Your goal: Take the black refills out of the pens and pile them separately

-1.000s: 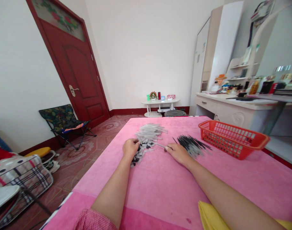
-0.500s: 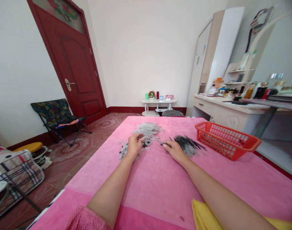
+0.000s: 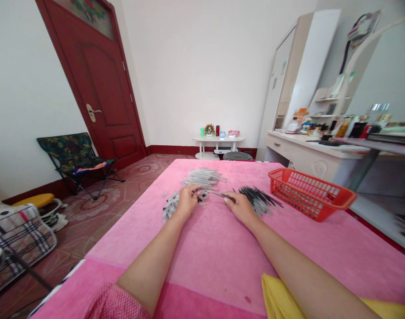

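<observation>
A thin grey pen point(image 3: 216, 193), blurred, spans the gap between my hands. My right hand point(image 3: 239, 204) pinches its right end between thumb and fingers. At the other end, my left hand point(image 3: 188, 200) is closed, its thumb and fingertips together around the pen's left tip. Beneath and beside that hand lies a heap of small grey-and-black pen caps point(image 3: 171, 205), partly hidden by it. Just beyond spreads a pile of pale grey pen barrels point(image 3: 204, 177). To the right of my right hand is a bundle of slim pieces with black ends point(image 3: 260, 199).
A pink cloth point(image 3: 202, 257) covers the table. An orange-red plastic basket point(image 3: 312, 195) stands at the right. Some yellow fabric point(image 3: 278, 297) lies under my right forearm. Beyond are a folding chair point(image 3: 76, 159), a low white table point(image 3: 218, 139) and a dressing table point(image 3: 315, 148).
My hands have come slightly closer together, with the pen's left end now at my left fingertips. The whole view has shifted a little.
</observation>
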A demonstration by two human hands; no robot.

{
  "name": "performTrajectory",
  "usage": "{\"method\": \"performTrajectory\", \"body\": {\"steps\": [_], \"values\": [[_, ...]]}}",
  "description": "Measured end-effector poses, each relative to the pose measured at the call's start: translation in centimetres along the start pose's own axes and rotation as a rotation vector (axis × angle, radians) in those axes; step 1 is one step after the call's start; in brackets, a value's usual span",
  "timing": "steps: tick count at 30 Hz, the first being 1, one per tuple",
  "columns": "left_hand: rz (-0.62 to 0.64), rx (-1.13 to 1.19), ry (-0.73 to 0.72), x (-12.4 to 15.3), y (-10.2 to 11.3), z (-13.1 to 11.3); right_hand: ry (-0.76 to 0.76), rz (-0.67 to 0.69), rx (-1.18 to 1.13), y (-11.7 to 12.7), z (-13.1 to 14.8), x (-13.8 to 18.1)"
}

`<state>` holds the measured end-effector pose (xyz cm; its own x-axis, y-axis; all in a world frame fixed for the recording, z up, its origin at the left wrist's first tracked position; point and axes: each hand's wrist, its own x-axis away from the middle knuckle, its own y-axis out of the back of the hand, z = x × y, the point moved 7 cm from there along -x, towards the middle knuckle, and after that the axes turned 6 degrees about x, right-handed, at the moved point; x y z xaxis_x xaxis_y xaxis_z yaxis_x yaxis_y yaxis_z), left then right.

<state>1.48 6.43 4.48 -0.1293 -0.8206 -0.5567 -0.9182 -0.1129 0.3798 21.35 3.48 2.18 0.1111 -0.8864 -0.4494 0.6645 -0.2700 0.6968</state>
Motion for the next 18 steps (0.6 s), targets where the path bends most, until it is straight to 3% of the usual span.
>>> {"method": "performTrajectory", "body": {"steps": [8,11,18], "values": [[0.145,-0.057,-0.119,0.4,-1.2,-1.1,0.018,0.012,0.271,0.9,0.8,0.5],[0.135,0.031,-0.019,0.4,-1.4,-0.1,0.056,0.002,0.32,1.4,1.2,0.5],[0.184,0.472,0.288,0.8,-2.6,1.6,0.217,-0.02,0.415,2.2,2.8,0.4]]}}
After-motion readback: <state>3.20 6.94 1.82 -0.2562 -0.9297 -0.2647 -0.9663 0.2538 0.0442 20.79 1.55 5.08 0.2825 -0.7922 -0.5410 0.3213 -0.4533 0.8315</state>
